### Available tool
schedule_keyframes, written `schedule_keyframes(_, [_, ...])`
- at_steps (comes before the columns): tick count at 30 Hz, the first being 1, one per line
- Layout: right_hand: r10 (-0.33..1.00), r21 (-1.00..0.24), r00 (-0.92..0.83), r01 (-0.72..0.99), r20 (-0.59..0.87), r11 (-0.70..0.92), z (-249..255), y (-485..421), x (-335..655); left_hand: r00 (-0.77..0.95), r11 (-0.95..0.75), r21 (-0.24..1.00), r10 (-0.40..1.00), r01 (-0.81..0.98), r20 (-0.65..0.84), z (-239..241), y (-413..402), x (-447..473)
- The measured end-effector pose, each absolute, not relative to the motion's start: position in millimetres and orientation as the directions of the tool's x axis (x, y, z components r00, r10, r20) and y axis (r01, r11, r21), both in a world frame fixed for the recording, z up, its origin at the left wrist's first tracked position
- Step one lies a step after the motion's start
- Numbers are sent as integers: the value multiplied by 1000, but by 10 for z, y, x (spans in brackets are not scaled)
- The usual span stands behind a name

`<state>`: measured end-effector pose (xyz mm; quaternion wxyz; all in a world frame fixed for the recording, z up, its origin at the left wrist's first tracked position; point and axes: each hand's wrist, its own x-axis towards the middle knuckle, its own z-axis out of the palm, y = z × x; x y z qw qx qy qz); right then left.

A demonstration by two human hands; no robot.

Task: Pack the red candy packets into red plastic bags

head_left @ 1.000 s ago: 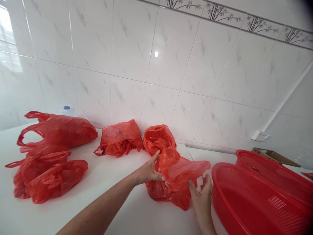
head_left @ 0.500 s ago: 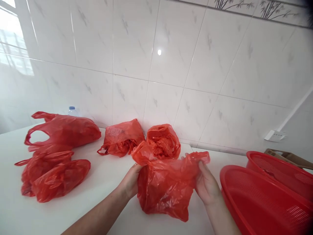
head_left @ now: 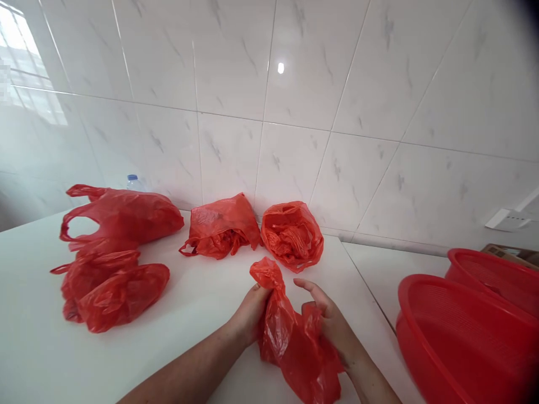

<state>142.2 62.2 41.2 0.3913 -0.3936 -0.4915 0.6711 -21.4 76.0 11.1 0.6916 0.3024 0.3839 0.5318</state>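
Note:
A thin red plastic bag (head_left: 290, 342) hangs bunched and creased between my hands, over the white table. My left hand (head_left: 251, 311) is closed around its gathered upper part, and a crumpled end sticks up above the fist. On the other side, my right hand (head_left: 332, 325) has its index finger stretched out to the left. Its lower fingers are curled into the red film and partly hidden by it. Just beyond my hands, an opened red bag (head_left: 292, 235) stands with crumpled red plastic inside.
Another red bag (head_left: 223, 224) with crumpled plastic at its mouth leans near the tiled wall. Several red bags (head_left: 122, 292) lie at the left, with a blue-capped bottle (head_left: 133, 183) behind. Red plastic baskets (head_left: 455, 331) occupy the right side, in front of a cardboard box (head_left: 511, 253).
The bag, earlier spread wide between both hands, is now gathered narrow and lower. My hands have come closer together, and my right index finger has stretched out. The view has shifted slightly.

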Motion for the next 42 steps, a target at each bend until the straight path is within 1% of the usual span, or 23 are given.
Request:
schedule_keyframes(2, [917, -985, -381, -68, -119, -157, 441, 598, 1356, 145, 204, 885, 977, -418, -157, 173, 794, -157])
schedule_keyframes(6, [912, -989, -408, -120, -33, -89, 416, 612, 1306, 116, 79, 980, 992, -182, -58, 182, 873, -53])
schedule_keyframes(8, [922, -986, -384, -124, -54, -109, 347, 661, 1332, 78, 33, 998, 997, -56, -29, 119, 884, -20])
schedule_keyframes(10, [933, -976, -342, -143, -109, -166, 245, 733, 1381, 56, 5, 999, 998, 40, -8, 46, 861, -5])
schedule_keyframes(12, [944, -957, -295, -200, -145, -210, 133, 809, 1436, 22, -77, 987, 997, 139, 75, -9, 808, -10])
schedule_keyframes(14, [952, -941, -257, -247, -167, -232, 47, 866, 1480, 21, -265, 928, 963, 262, 269, -28, 741, -34])
schedule_keyframes(16, [957, -942, -230, -244, -175, -231, 7, 888, 1504, 116, -499, 792, 863, 352, 493, -17, 677, -66])
schedule_keyframes(17, [959, -946, -223, -232, -176, -228, 4, 886, 1507, 183, -592, 719, 802, 364, 568, -4, 652, -79])
schedule_keyframes(19, [960, -953, -217, -209, -176, -222, 21, 864, 1503, 288, -696, 607, 715, 385, 637, 23, 622, -88])
schedule_keyframes(21, [957, -948, -232, -225, -175, -227, 48, 833, 1501, 322, -699, 562, 709, 442, 627, 37, 621, -74])
schedule_keyframes(22, [955, -941, -243, -245, -173, -233, 58, 820, 1507, 315, -677, 564, 728, 473, 609, 35, 629, -63])
schedule_keyframes(24, [948, -932, -276, -274, -159, -236, 67, 804, 1537, 262, -610, 615, 783, 500, 565, 17, 655, -45])
schedule_keyframes(28, [892, -931, -432, -254, -135, -263, 77, 797, 1617, 133, -483, 759, 869, 437, 477, -39, 703, -57])
schedule_keyframes(31, [837, -903, -541, -314, -85, -294, 117, 781, 1641, 118, -464, 794, 882, 392, 457, -50, 714, -72])
schedule_keyframes(34, [825, -879, -565, -380, -24, -286, 160, 765, 1647, 131, -431, 829, 902, 356, 412, -26, 712, -70])
schedule_keyframes(36, [838, -890, -543, -355, -53, -285, 167, 769, 1658, 132, -367, 876, 930, 314, 342, -7, 716, -68])
schedule_keyframes(39, [863, -946, -493, -214, -112, -245, 152, 789, 1681, 117, -279, 925, 959, 258, 257, -4, 744, -81])
schedule_keyframes(42, [874, -982, -475, -90, -105, -167, 149, 798, 1682, 84, -236, 940, 972, 245, 221, -27, 780, -108])
